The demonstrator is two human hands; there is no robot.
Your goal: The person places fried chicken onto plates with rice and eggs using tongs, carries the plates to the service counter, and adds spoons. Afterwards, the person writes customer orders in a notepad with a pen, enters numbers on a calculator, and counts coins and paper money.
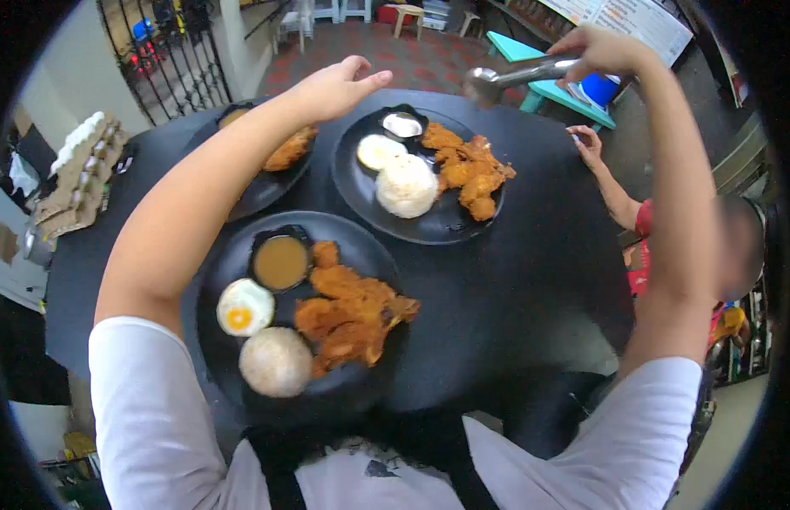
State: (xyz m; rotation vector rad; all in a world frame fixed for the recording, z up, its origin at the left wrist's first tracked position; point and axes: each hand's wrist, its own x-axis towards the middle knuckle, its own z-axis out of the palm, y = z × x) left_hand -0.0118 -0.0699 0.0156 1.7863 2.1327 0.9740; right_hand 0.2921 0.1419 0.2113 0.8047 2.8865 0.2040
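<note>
Metal utensil (527,75): upper right of frame
Right hand (605,53): arm raised, fingers clamped around utensil handle
Left hand (339,89): upper centre, arm extended diagonally across upper-left plate (267,191), thumb apart from fingers

no lettering can be read.
rows of dark and orange print are carried by a white board (624,21) at the upper right, beyond the turquoise table (514,48), but the letters are too small and blurred to be made out; a dark mark (379,468) is shown on the white shirt (369,491) front, too indistinct to be deciphered.
</note>
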